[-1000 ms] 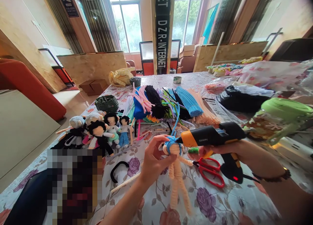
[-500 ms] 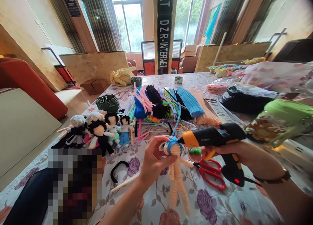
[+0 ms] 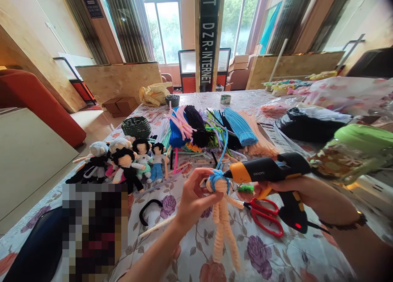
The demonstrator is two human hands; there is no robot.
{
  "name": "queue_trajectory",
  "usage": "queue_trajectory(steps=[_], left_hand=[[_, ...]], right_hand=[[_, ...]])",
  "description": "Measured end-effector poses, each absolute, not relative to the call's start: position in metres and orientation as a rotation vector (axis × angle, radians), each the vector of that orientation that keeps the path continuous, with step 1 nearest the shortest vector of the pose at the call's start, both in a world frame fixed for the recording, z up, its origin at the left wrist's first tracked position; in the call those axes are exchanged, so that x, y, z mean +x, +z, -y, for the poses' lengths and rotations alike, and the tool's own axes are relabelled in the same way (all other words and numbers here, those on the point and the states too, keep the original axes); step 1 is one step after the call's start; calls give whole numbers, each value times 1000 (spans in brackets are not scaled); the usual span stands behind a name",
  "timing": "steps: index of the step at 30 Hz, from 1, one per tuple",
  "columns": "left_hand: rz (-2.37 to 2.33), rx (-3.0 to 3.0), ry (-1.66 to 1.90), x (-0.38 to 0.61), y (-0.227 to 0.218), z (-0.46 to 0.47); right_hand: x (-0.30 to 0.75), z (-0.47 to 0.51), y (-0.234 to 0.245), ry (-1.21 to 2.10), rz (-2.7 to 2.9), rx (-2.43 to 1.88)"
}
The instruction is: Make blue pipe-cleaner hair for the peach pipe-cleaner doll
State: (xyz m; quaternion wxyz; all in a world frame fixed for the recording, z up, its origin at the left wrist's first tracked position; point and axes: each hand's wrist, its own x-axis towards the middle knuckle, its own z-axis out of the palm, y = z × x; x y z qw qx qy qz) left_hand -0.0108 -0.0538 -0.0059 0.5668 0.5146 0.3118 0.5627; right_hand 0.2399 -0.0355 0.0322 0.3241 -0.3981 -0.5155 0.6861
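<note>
My left hand [image 3: 192,198] is closed round the head of a peach pipe-cleaner doll [image 3: 222,224], whose legs hang down over the flowered tablecloth [image 3: 270,257]. Blue pipe cleaner [image 3: 218,176] is wound on the doll's head, with a loose end curving upward. My right hand [image 3: 294,188] grips a black and orange glue gun [image 3: 270,171]. Its nozzle touches the blue winding on the right side of the head.
Red scissors [image 3: 265,216] lie under the gun. Several finished dolls [image 3: 123,161] lie at the left, bundles of coloured pipe cleaners [image 3: 208,128] behind, a dark woven basket [image 3: 136,127], a black hook [image 3: 147,210], a green-lidded jar [image 3: 353,149] and black bag [image 3: 303,126] at right.
Hands, doll and glue gun hold nearly the same pose; the view has only shifted slightly.
</note>
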Motion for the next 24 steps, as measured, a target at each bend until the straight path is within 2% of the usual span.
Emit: queue_trajectory(steps=[24], left_hand=[[-718, 1318, 1374, -11, -8, 53]], right_hand=[[239, 36, 34, 1716, 1443, -1100]])
